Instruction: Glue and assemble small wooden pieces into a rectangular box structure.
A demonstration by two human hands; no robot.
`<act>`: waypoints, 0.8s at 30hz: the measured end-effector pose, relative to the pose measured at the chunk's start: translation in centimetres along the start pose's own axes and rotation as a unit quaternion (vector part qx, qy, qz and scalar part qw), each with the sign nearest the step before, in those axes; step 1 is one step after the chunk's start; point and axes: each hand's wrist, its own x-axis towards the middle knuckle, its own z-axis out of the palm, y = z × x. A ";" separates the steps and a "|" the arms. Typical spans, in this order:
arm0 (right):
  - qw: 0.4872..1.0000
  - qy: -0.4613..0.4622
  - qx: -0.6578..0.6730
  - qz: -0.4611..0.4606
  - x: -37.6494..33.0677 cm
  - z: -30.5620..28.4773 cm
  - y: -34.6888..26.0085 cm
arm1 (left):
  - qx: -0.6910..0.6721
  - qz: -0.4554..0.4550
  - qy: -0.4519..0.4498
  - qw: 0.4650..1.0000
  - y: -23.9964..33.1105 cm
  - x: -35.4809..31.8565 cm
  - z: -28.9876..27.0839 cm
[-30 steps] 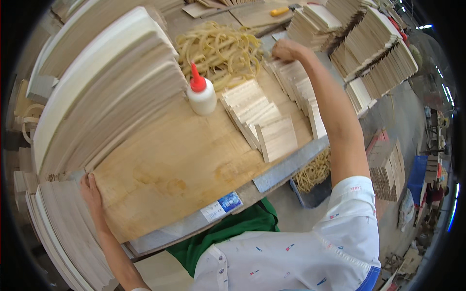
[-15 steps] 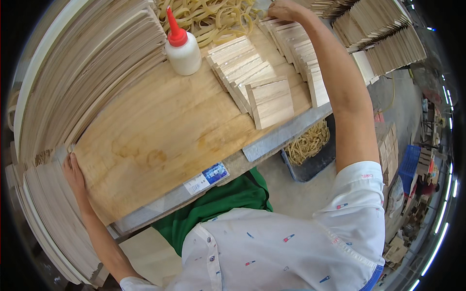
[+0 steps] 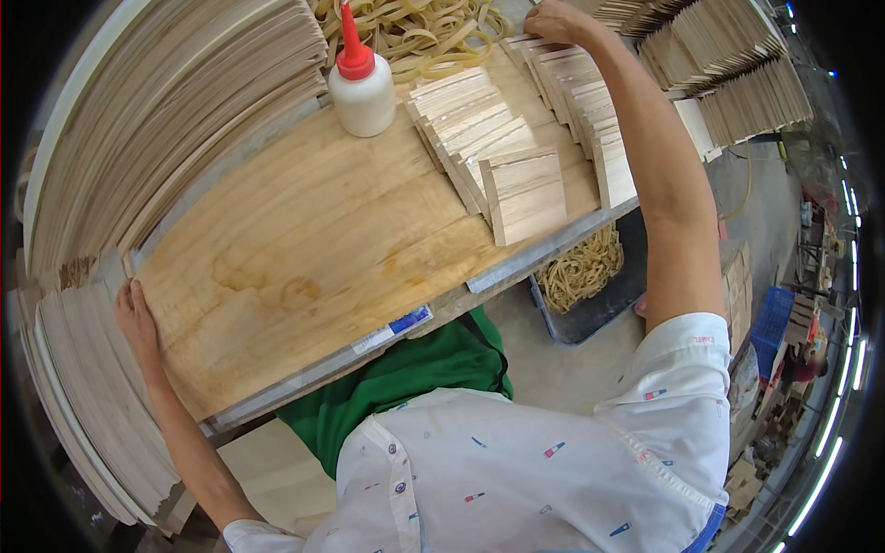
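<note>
My left hand [image 3: 138, 324] lies at the left edge of the wooden work board [image 3: 323, 267], against the stacked pale wood panels [image 3: 88, 369], its visible fingers stretched out. At the far end of a leaning row of small wooden panels [image 3: 576, 101], my right hand [image 3: 558, 22] bends its fingers down over the endmost panel; the fingertips are partly hidden. A second overlapping row of small panels [image 3: 475, 124] lies beside it, with one panel [image 3: 525, 195] at its near end. A white glue bottle [image 3: 362, 100] with a red nozzle stands upright on the board.
Tall stacks of thin wood [image 3: 203, 101] line the left side. Yellowish bands [image 3: 424, 32] are heaped at the back. More panels [image 3: 710, 46] stand in rows at far right. Below the board's edge sits a dark bin [image 3: 599, 318] holding more bands [image 3: 581, 272].
The view has shifted slightly, so the bottle and panels appear a little further right. Both hands stay at about the same places, and the panel rows look unchanged.
</note>
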 end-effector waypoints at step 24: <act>0.888 0.048 0.373 0.263 -1.2 -6.4 -3.2 | 0.022 -0.022 0.037 0.999 2.4 -1.7 -1.7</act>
